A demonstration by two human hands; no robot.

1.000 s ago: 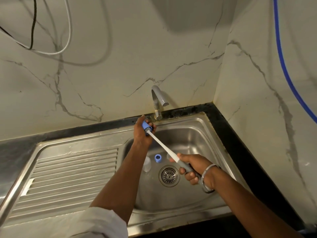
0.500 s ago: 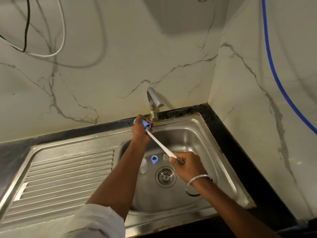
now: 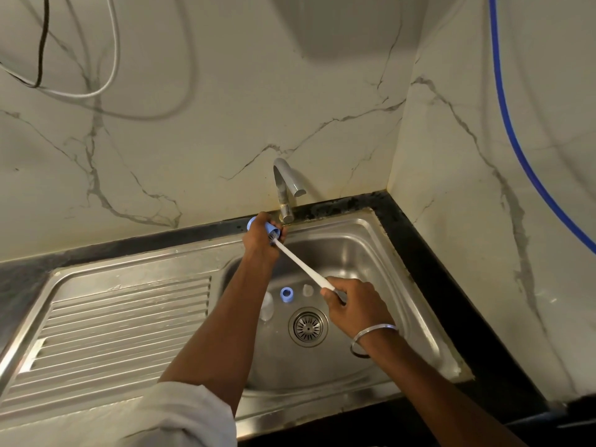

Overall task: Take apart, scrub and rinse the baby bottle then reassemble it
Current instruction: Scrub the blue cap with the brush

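Observation:
My left hand point(image 3: 262, 243) grips a small blue bottle body point(image 3: 270, 228) near the base of the tap, over the far rim of the sink basin. My right hand point(image 3: 351, 304) holds the handle of a long white bottle brush point(image 3: 301, 264); its bristled head sits in the mouth of the blue bottle. On the basin floor lie a blue collar ring point(image 3: 285, 294), a clear teat point(image 3: 308, 290) beside it and a clear cap point(image 3: 267, 306) to the left, partly hidden by my left forearm.
A steel sink point(image 3: 400, 285) with a round drain strainer point(image 3: 308, 327) fills the corner; a ribbed draining board point(image 3: 113, 324) lies left. A curved tap point(image 3: 285, 185) stands at the back. Marble walls close in behind and right, with a blue hose point(image 3: 506, 117) and hanging cables point(image 3: 80, 91).
My right hand has slid up the brush handle toward the bottle, pushing the brush head deeper into the bottle's mouth. My left hand stays by the tap. The parts in the basin have not moved.

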